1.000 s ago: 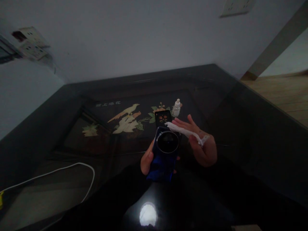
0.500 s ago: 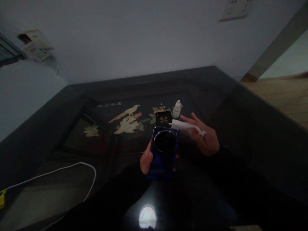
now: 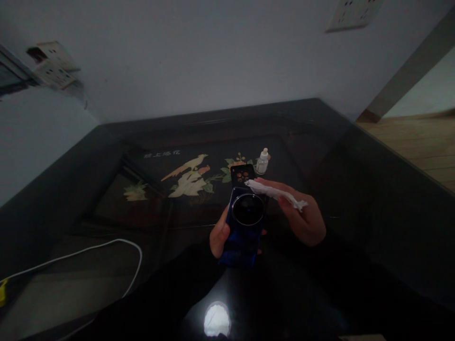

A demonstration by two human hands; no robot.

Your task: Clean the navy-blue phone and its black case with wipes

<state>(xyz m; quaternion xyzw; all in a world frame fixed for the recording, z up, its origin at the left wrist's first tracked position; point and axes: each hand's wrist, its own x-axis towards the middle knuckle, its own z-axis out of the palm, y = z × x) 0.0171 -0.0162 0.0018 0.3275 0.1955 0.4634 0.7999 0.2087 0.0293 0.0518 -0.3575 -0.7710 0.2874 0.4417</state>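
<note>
A dark blue smartphone (image 3: 241, 244) with a large round camera ring is tilted up, its back facing me. My left hand (image 3: 219, 237) is closed around its lower part, thumb on the left edge and fingertips on the right. My right hand (image 3: 302, 208) pinches a crumpled white tissue (image 3: 275, 191), whose far end reaches the phone's top right corner; I cannot tell whether they touch. Just beyond lies a second, black phone (image 3: 242, 174) with several lenses, partly hidden by the blue one. A small white-capped dropper bottle (image 3: 262, 163) stands upright beside it.
The glossy dark table (image 3: 305, 128) bears an inlaid bird picture (image 3: 190, 177) and meets a pale wall. A white cable (image 3: 95, 247) curves across its left side. Power sockets (image 3: 57, 66) are on the wall at left, another socket plate (image 3: 351, 14) at upper right.
My right hand has moved left and its fingers have closed more, bringing the tissue to the blue phone's top corner. The blue phone has shifted slightly right in my left hand.
</note>
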